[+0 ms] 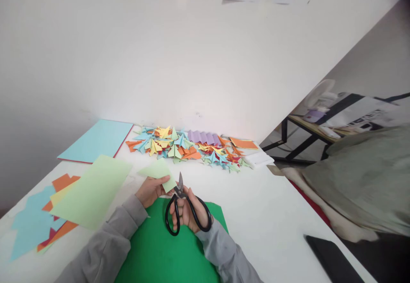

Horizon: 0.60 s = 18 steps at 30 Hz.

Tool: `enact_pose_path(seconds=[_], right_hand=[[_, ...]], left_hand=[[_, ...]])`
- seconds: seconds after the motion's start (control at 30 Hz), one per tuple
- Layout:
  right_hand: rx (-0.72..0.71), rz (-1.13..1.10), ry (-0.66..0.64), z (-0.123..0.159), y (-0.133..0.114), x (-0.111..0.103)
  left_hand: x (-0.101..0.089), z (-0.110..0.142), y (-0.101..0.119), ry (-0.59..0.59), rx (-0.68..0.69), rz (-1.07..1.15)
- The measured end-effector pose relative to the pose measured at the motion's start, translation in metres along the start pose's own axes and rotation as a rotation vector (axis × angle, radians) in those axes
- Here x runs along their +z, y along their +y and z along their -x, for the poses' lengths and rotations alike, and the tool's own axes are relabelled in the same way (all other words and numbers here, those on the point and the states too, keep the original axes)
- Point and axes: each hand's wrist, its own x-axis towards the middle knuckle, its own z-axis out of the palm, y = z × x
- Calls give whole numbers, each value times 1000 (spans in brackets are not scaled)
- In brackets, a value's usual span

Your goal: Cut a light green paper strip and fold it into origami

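Observation:
My left hand (150, 190) holds a small pale green piece of paper (158, 171) by its lower edge, above the white table (256, 214). My right hand (188, 211) grips black-handled scissors (179, 206), fingers through the loops, with the short blades pointing up and touching the paper's right edge. Both hands hover over a dark green sheet (160, 249) lying at the near edge of the table.
A pale green sheet (92, 189) lies on orange and blue cut paper (35, 223) at the left. A light blue sheet (99, 140) and a heap of folded coloured paper shapes (188, 148) sit by the wall. A black slab (333, 259) lies near right. Another person's grey-green garment (361, 180) is at the right.

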Motion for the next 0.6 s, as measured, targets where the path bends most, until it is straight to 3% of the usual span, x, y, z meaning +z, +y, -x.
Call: enact_pose_path(seconds=[0.3,0.6], right_hand=[[-28,-33,-32,1,-1,0],[-42,-31,-85,-1,0,-5]], left_hand=[[-5,-3,-2,22,-49,-21],[-8,-3,-1,8,-9,-35]])
